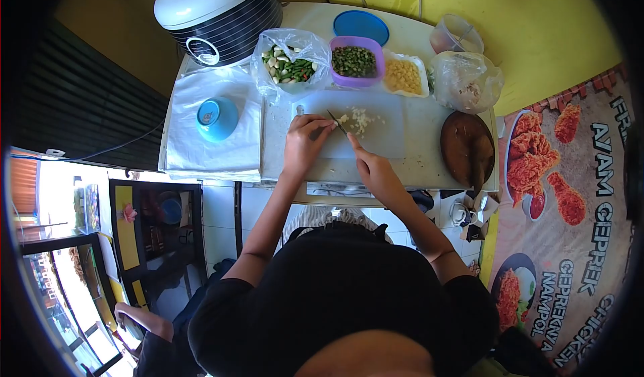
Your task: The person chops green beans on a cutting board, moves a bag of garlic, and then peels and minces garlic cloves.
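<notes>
On a pale cutting board, my right hand is closed around the handle of a small knife. The blade points up and to the left, beside the fingertips of my left hand. Those fingers are pinched on a small whitish piece that looks like a garlic clove, at the blade. Just right of the blade lie chopped garlic bits, scattered over the board. Part of the knife's handle is hidden in my right hand.
Behind the board stand a plastic bag of chillies and garlic, a purple tub of chopped greens and a white tub of yellow pieces. A blue bowl sits left, a brown stone mortar right, a rice cooker back left.
</notes>
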Tool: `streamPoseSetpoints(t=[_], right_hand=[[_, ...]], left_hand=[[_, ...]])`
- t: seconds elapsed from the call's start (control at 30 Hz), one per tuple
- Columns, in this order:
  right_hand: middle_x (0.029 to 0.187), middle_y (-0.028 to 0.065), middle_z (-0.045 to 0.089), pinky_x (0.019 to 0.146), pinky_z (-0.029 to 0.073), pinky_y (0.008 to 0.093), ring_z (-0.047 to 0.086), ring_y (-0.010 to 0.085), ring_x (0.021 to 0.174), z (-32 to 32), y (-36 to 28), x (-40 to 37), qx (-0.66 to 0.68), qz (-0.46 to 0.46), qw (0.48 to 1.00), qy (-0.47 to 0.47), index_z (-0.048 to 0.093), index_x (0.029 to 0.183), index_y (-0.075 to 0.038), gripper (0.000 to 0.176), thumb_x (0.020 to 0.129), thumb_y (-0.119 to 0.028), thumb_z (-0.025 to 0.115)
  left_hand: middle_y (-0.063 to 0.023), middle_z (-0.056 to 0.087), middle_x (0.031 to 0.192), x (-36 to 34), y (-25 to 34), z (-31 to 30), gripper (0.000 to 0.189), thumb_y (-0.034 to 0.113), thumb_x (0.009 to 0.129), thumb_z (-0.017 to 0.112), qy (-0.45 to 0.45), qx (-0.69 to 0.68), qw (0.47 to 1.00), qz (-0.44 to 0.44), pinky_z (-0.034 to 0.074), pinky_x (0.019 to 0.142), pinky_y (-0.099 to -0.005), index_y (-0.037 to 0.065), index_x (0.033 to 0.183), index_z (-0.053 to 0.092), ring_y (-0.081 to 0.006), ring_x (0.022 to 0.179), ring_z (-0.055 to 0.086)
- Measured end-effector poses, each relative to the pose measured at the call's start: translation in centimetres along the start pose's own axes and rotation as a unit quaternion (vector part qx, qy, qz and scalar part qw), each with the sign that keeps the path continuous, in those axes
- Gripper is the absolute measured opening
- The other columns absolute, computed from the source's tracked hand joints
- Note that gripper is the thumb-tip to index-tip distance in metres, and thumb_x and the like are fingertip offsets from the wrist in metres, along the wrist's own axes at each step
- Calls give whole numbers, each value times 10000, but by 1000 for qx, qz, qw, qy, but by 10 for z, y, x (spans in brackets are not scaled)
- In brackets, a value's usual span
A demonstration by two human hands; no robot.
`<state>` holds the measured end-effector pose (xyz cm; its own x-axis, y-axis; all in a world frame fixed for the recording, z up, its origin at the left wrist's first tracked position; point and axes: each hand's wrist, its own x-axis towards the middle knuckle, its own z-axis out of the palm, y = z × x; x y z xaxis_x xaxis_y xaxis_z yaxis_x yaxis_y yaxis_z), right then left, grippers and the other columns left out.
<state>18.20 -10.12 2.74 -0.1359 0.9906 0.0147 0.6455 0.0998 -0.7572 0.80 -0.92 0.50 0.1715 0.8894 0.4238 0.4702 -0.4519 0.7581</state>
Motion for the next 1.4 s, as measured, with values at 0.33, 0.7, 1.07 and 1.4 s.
streamPoseSetpoints(t=[0.33, 0.7, 1.07, 1.4], right_hand=[[737, 88, 386, 626, 396, 239, 370, 90, 660, -33, -15, -3, 112, 50, 992, -20, 409, 1452, -128, 493, 970, -66, 495], [771, 70, 458, 666, 404, 234, 380, 82, 688, -23, -12, -4, 117, 46, 992, -16, 406, 1452, -104, 485, 974, -75, 486], [664, 83, 432, 594, 406, 271, 392, 113, 588, -7, -1, -19, 139, 59, 988, -17, 354, 1481, -137, 520, 977, -85, 473], [696, 21, 426, 592, 381, 240, 369, 77, 623, -15, -7, -19, 161, 55, 985, 16, 387, 1470, -136, 504, 979, -79, 485]], left_hand=[[-87, 671, 947, 0, 1, 1, 130, 139, 776, 757, 3, 26, 1000, 15, 501, 821, -382, 71, 884, 735, -279, 902, 606], [-87, 668, 961, 0, -3, 1, 135, 138, 775, 754, -6, 28, 999, 24, 498, 828, -389, 70, 890, 735, -287, 912, 601], [-85, 654, 970, 0, 1, -1, 152, 171, 775, 761, -14, 27, 999, 20, 499, 831, -387, 84, 898, 743, -282, 917, 594], [-85, 651, 966, 0, 2, -1, 139, 167, 773, 763, -19, 34, 999, 27, 500, 835, -385, 89, 886, 745, -280, 929, 597]])
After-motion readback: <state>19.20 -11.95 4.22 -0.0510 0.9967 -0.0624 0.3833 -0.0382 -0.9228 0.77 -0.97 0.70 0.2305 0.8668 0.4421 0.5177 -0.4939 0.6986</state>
